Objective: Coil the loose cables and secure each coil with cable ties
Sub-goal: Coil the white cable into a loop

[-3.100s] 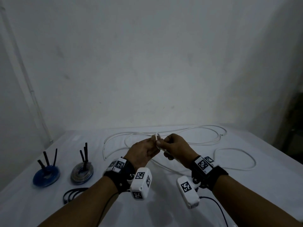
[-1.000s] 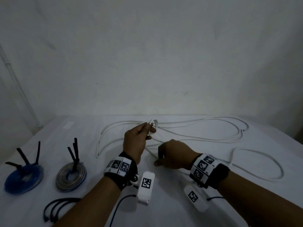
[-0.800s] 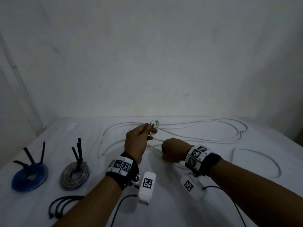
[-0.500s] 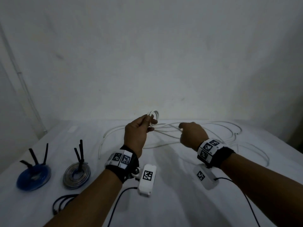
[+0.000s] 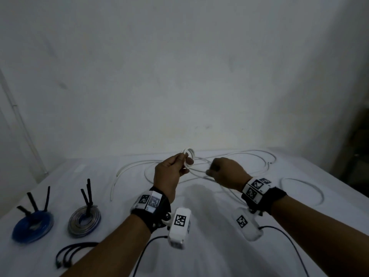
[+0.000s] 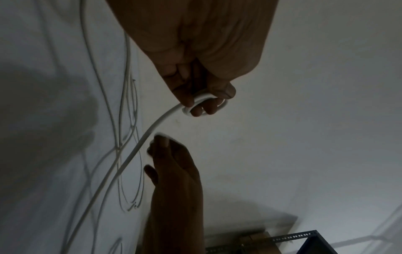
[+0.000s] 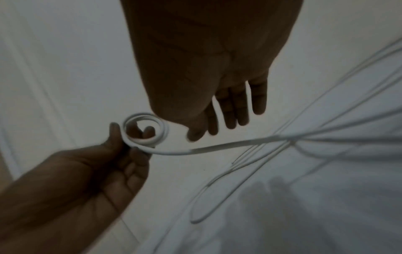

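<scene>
We are pinching a small starter coil of the white cable (image 5: 188,159) in our left hand (image 5: 172,172), thumb and fingertips curled round its rim, holding it raised above the tabletop (image 5: 219,226). From the coil the free run is leaving toward our right side and sloping down, its long axis running roughly left to right before it joins the slack loops sprawling across the far half of the tabletop. Our right hand (image 5: 227,172) is hovering just beside that run, on its near side and close to the coil; in the right wrist view its fingers (image 7: 230,110) are hanging loosely straight and holding nothing. So the right hand is the nearer one to the free length, and we are judging that it needs to take the strand and sweep it round the coil for the next turn. Well apart at our left, a blue coil (image 5: 33,226) and a grey coil (image 5: 84,221) are lying already tied, with spare black cable ties (image 5: 69,250) beside them.
</scene>
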